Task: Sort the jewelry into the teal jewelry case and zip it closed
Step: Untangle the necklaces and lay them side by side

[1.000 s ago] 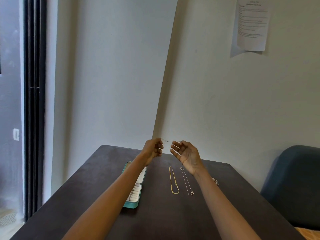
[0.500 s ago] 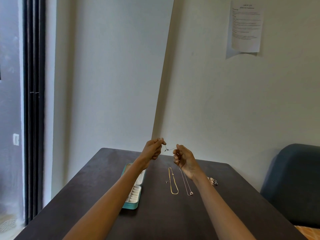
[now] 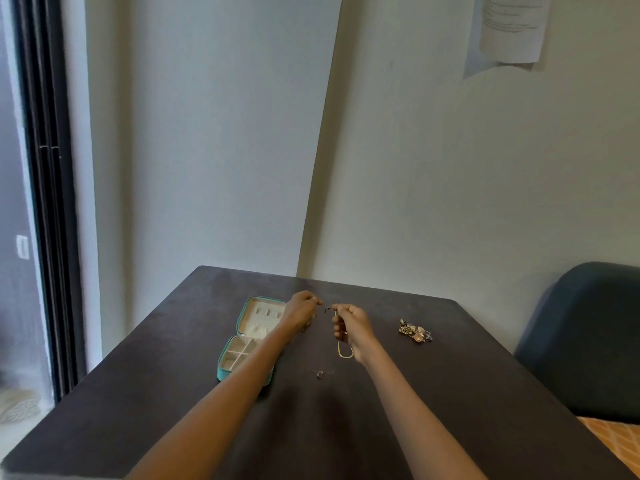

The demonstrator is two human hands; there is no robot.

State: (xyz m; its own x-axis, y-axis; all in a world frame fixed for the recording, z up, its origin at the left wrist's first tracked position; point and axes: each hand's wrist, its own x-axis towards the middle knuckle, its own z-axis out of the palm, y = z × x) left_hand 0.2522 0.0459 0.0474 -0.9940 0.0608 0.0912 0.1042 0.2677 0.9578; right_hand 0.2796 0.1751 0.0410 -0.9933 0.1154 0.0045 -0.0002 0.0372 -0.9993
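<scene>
The teal jewelry case (image 3: 227,370) lies open on the dark table, its cream compartments showing, partly hidden by my left forearm. My left hand (image 3: 302,309) and my right hand (image 3: 349,323) are raised just above the table, fingers pinched, holding a thin chain (image 3: 327,308) stretched between them. A gold necklace (image 3: 343,353) lies on the table under my right wrist, partly hidden. A small pendant (image 3: 319,374) rests on the table in front of it. A heap of mixed jewelry (image 3: 415,331) sits to the right.
The dark table (image 3: 166,410) ends at the wall behind. A dark blue chair (image 3: 585,337) stands at the right edge. A sheet of paper (image 3: 509,26) hangs on the wall. A sliding door frame (image 3: 45,202) runs down the left.
The view has tilted down, showing more of the case and the jewelry heap. Both hands have dropped lower, still pinching the thin chain, and my right hand has closed.
</scene>
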